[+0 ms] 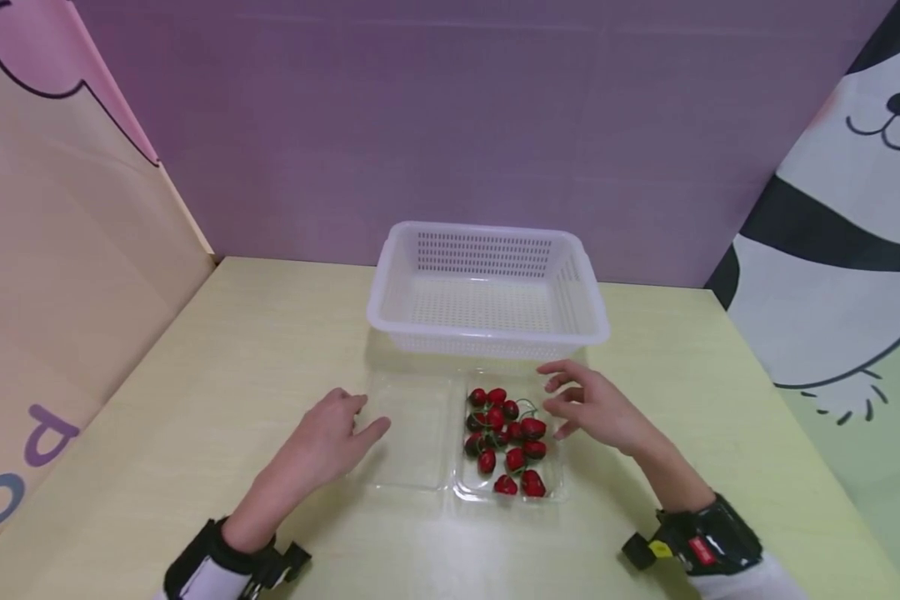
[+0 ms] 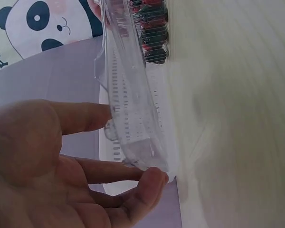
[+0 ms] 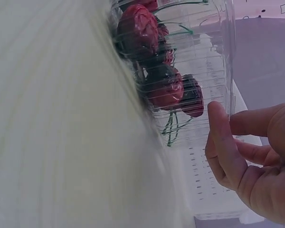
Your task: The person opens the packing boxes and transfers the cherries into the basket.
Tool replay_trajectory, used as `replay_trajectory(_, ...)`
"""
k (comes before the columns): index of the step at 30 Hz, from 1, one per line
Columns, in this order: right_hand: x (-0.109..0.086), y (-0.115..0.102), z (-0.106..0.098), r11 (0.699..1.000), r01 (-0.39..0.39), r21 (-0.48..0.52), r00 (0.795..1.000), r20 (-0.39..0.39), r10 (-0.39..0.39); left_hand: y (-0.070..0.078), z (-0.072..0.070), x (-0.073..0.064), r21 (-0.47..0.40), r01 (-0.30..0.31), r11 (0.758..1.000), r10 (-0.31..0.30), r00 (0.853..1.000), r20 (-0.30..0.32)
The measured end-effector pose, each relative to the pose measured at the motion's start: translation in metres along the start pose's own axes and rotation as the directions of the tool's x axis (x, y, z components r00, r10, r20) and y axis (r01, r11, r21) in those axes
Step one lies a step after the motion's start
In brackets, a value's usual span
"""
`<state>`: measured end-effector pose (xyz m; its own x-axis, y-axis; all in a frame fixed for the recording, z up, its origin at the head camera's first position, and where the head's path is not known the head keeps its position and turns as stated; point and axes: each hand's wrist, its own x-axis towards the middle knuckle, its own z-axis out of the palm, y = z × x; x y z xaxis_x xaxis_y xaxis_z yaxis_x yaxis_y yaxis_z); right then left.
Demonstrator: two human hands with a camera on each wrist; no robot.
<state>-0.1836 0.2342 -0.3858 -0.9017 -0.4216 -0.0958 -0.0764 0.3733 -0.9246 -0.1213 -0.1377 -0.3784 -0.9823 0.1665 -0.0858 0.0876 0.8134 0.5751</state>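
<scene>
A clear plastic clamshell box lies unfolded on the table in the head view. Red cherries (image 1: pixel 515 458) with green stems fill its right half, whose front rim (image 1: pixel 487 498) shows; the lid (image 1: pixel 412 433) lies flat to the left. My left hand (image 1: pixel 328 435) is at the lid's outer edge, thumb and forefinger spread. In the left wrist view, its fingertips (image 2: pixel 154 175) are right at the lid's rim. My right hand (image 1: pixel 596 408) hovers at the right side of the cherry half, fingers loosely bent. In the right wrist view, those fingertips (image 3: pixel 217 111) overlap the clear wall near the cherries.
A white perforated plastic basket (image 1: pixel 487 340) stands just behind the clamshell. Behind the pale wooden table (image 1: pixel 270 333) rises a purple panel (image 1: pixel 457 125). Printed walls flank it, with a panda (image 1: pixel 832 308) on the right.
</scene>
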Motion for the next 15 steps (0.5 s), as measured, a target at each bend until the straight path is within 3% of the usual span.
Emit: replay_trajectory(15, 0.0045, 0.0056, 0.0064, 0.995, 0.06, -0.085, 0.998, -0.003, -0.06, -0.0072, 0.0064, 0.0044, 0.099, -0.013, 0.995, 0.008, 0.998, 0.058)
